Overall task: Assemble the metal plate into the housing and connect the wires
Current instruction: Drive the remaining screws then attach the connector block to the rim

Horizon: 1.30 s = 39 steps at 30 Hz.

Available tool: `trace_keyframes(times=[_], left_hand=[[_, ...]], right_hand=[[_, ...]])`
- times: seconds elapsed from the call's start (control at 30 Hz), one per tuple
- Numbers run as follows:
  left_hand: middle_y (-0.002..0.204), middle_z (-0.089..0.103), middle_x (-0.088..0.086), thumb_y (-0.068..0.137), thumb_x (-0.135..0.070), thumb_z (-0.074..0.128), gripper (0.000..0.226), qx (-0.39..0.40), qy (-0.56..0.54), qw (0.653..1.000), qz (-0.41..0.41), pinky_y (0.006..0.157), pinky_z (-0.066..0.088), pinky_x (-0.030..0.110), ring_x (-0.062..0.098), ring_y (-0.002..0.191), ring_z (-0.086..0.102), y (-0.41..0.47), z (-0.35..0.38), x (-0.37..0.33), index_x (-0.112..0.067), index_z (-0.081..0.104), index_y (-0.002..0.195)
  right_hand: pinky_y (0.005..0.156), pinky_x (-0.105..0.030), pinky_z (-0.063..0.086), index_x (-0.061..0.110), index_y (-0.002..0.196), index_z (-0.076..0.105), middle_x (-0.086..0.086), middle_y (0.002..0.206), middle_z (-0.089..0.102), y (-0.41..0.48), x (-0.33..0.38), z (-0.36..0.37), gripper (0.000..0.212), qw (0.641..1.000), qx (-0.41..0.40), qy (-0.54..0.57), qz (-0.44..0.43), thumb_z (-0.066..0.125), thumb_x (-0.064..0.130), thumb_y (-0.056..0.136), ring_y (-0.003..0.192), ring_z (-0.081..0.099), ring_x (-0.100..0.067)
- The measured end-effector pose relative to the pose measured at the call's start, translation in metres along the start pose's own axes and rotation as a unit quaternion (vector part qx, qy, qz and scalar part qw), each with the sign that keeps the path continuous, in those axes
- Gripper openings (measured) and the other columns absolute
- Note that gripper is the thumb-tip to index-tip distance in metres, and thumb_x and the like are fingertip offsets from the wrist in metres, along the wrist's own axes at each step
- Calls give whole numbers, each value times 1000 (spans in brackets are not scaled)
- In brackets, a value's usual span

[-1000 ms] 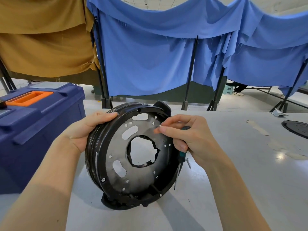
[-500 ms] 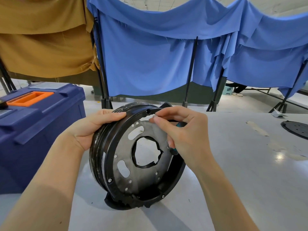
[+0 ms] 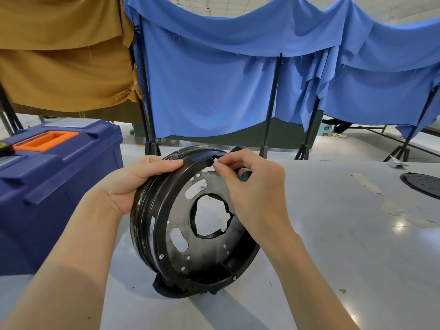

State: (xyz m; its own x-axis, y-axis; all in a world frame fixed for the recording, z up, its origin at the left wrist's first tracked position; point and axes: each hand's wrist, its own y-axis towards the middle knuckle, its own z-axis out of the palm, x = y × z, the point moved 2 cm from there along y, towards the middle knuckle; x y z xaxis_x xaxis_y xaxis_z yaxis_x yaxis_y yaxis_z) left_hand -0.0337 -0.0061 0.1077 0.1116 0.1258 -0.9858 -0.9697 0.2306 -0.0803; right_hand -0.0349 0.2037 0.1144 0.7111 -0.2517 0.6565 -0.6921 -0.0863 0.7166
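My left hand (image 3: 133,184) grips the housing (image 3: 152,225), tilted on its rim on the bench's (image 3: 333,234) left side with the metal plate (image 3: 181,217) inside, and my right hand (image 3: 252,186) pinches a small screw (image 3: 215,160) at the top hole, so I must push it straight.

Across the back we see a blue cloth (image 3: 214,79) draped in swags over black poles (image 3: 273,98). To its left a mustard-brown cloth (image 3: 59,55) hangs the same way. Above the blue one we glimpse a strip of pale, gridded ceiling (image 3: 238,5). Below the hems we make out a light, glossy floor (image 3: 345,148), a small green stool (image 3: 325,129) and, just beside it, someone's shoe (image 3: 339,135). Nearer to us lies the grey surface (image 3: 333,246), shiny, with a bright glare spot (image 3: 400,226) and pale patchy marks (image 3: 367,186) toward its right. At our left stands a navy toolbox (image 3: 59,177) with an orange handle (image 3: 45,140).
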Motion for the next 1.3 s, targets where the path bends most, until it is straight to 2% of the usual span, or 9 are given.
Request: trace_keyframes(times=[0.07,0.27,0.37,0.47,0.67,0.83,1.07,1.13,1.3], left_hand=[[80,74,11,39,-37,98,58,2,2,1000,-3,54,58,24,18,63,71,0,1,-1,-11,78,87],[76,73,11,38,-38,98,55,8,10,1000,-1,52,57,23,17,60,71,0,3,-2,-11,78,82],[77,73,13,40,-37,97,55,12,6,1000,4,53,57,23,19,61,71,1,4,-2,-9,78,83],[78,73,13,40,-37,97,56,13,13,1000,-1,54,58,24,19,62,71,1,4,-2,-10,78,85],[81,73,13,40,-37,97,57,11,11,1000,-3,55,58,25,20,65,72,2,3,-3,-10,78,86],[81,73,14,41,-38,97,57,16,23,1000,0,58,59,26,20,65,72,2,4,-3,-10,77,86],[80,73,14,40,-38,97,58,15,25,1000,-5,56,59,26,21,64,72,2,5,-3,-9,77,86],[81,73,14,39,-39,97,58,12,26,1000,-5,57,59,26,20,64,71,2,4,-3,-10,78,86],[81,73,13,40,-40,97,58,6,25,1000,-5,58,59,25,20,65,71,2,3,-2,-10,77,87]], right_hand=[[70,-6,45,10,85,73,7,74,68,-1,2,0,1,999,5,-30,-12,74,11,85,78,60,-5],[72,-34,51,10,90,72,-1,78,71,3,10,-3,7,993,34,-115,-19,67,15,91,76,63,-18],[72,-40,51,12,92,70,-2,80,70,5,17,-5,7,986,61,-152,-20,65,16,93,78,61,-22],[73,-36,50,14,93,69,0,81,70,7,22,-7,5,982,73,-171,-22,64,16,92,79,60,-20],[69,-12,43,14,88,72,7,75,70,8,20,-10,6,995,57,-85,17,69,10,86,73,61,-7],[68,-10,42,15,84,72,11,70,66,1,19,-10,7,997,31,-65,20,71,8,82,66,55,-3],[66,-6,39,14,87,74,9,71,66,3,21,-8,9,995,26,-97,16,69,7,85,64,52,-2],[67,-4,38,13,87,75,9,72,66,2,20,-7,9,995,20,-100,8,68,7,87,64,52,1],[70,-12,42,10,85,73,4,76,70,1,15,-5,6,997,14,-70,-1,70,5,86,77,55,-7]])
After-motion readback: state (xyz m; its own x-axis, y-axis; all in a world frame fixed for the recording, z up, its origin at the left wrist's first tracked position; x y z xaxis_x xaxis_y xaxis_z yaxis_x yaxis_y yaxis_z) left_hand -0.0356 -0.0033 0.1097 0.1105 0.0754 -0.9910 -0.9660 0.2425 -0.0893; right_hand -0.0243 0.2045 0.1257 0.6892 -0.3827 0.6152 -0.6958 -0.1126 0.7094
